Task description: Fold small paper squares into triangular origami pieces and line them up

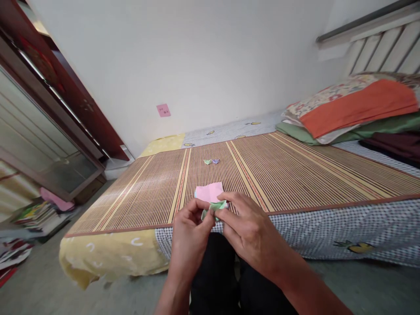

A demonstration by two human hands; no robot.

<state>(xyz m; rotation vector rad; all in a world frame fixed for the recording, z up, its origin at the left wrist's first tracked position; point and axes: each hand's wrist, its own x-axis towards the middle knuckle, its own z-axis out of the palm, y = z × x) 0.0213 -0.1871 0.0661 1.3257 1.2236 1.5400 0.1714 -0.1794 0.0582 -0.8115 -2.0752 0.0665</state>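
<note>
Between my two hands is a small folded piece of green paper [219, 204], held just above the front edge of the bed. My left hand [192, 227] pinches its left end with thumb and fingers. On the other side, my right hand [244, 221] grips the paper's right part, fingertips closed on it. Right behind my hands lies a stack of square paper with a pink sheet [209, 191] on top and a bit of blue showing at its left. Farther back on the mat sit a small green folded paper piece [208, 162] and a purple folded paper piece [215, 161], side by side.
A striped woven mat [157, 188] covers the bed. Folded bedding with an orange band [361, 109] is piled at the right, dark cloth [393, 146] beside it. A pink note [163, 110] is on the white wall. Books [37, 216] stand low at the left.
</note>
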